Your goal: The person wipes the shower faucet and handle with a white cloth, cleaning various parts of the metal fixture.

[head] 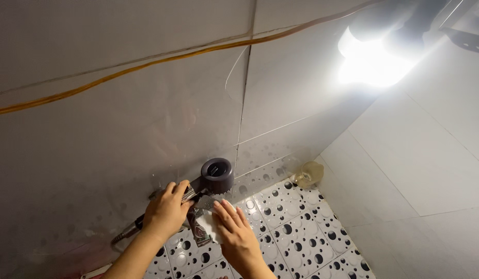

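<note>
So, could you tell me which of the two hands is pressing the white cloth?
The right hand: it lies flat on the white cloth, while the left hand grips the metal fitting beside the dark round cap.

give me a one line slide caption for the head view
Left hand grips a metal fitting by a dark round wall fixture; right hand presses a white cloth.

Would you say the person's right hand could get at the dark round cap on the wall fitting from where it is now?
Probably yes: the right hand presses a white cloth just below the dark round cap, with nothing between them; the left hand grips the metal fitting off to the side.
</note>
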